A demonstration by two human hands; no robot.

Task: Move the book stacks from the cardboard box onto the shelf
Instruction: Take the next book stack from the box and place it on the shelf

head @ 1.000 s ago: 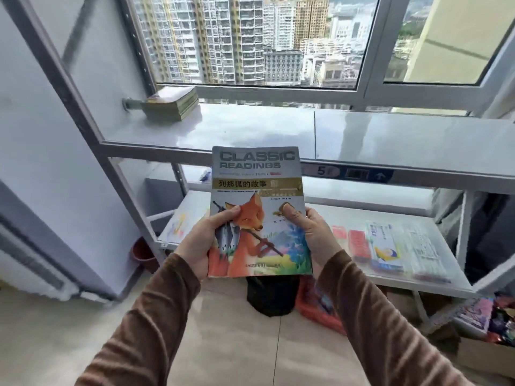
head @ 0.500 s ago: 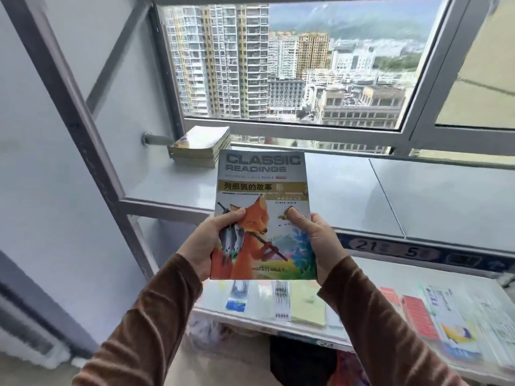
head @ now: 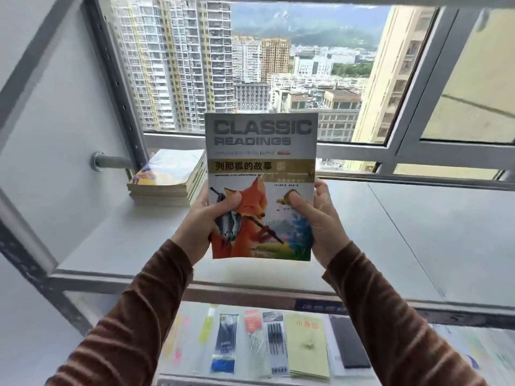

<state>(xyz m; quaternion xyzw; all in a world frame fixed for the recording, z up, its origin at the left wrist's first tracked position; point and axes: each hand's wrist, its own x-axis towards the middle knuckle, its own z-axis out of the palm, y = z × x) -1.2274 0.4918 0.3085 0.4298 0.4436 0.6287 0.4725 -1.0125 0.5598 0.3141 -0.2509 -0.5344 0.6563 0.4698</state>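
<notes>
I hold the book stack (head: 260, 188) up in front of me, above the shelf (head: 390, 240). My left hand (head: 202, 218) and right hand (head: 320, 218) each keep a tight grip on a side, thumbs on the fox cover. To do this well, I should lower it flat and set it just beside the pile of books (head: 170, 179) at the far left.
</notes>
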